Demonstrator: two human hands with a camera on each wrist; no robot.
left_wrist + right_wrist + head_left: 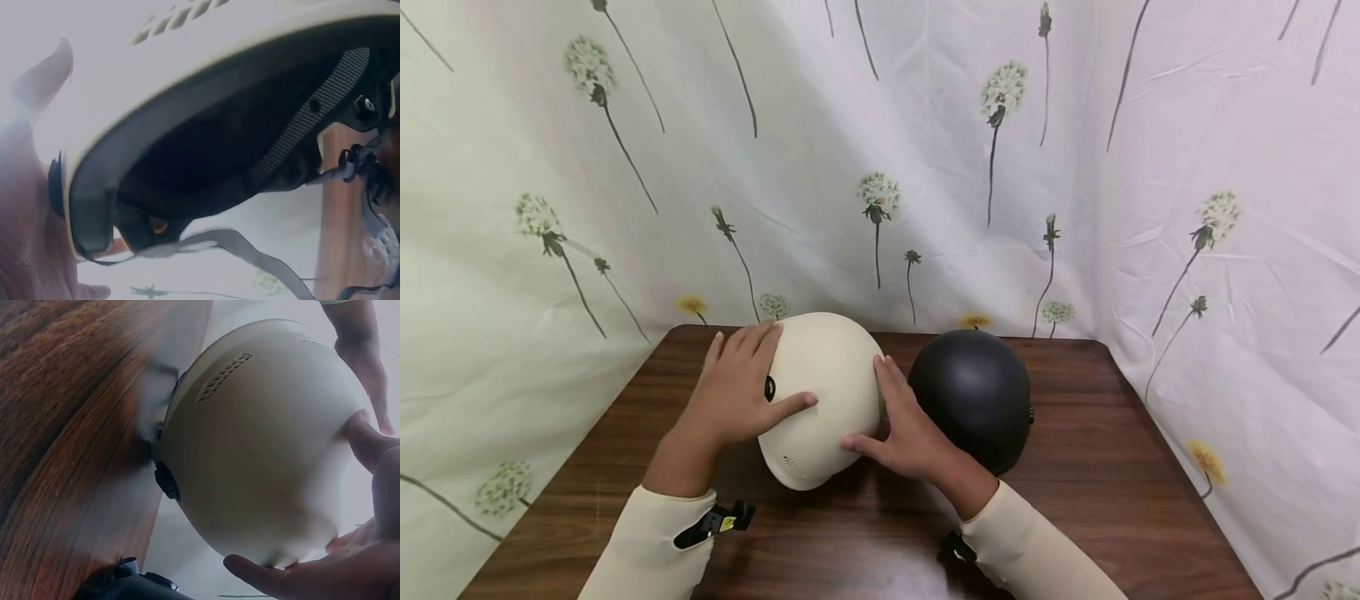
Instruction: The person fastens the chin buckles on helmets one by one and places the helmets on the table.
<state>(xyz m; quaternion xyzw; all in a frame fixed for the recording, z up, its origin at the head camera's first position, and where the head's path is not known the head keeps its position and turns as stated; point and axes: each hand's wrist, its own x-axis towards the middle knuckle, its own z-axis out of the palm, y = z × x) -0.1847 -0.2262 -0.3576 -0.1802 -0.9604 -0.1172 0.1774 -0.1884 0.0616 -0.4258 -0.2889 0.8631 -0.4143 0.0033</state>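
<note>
A cream helmet (831, 358) is gripped between both hands, tilted over the wooden table. My left hand (733, 387) holds its left side, fingers spread toward the far side and thumb across the shell. On the opposite side, my right hand (910, 425) holds the dome with thumb and fingers apart. The left wrist view looks under the rim at the dark inner padding (181, 156), with a grey chin strap (244, 250) hanging loose. Small vent slots (225, 376) and a dark round fitting (167, 480) show on the shell in the right wrist view.
A black helmet (973, 392) sits dome up on the table (805, 550), just right of the right hand. White curtains (805, 167) with a dandelion print hang behind the table and along both sides. Dark camera mounts (715, 523) are worn at the wrists.
</note>
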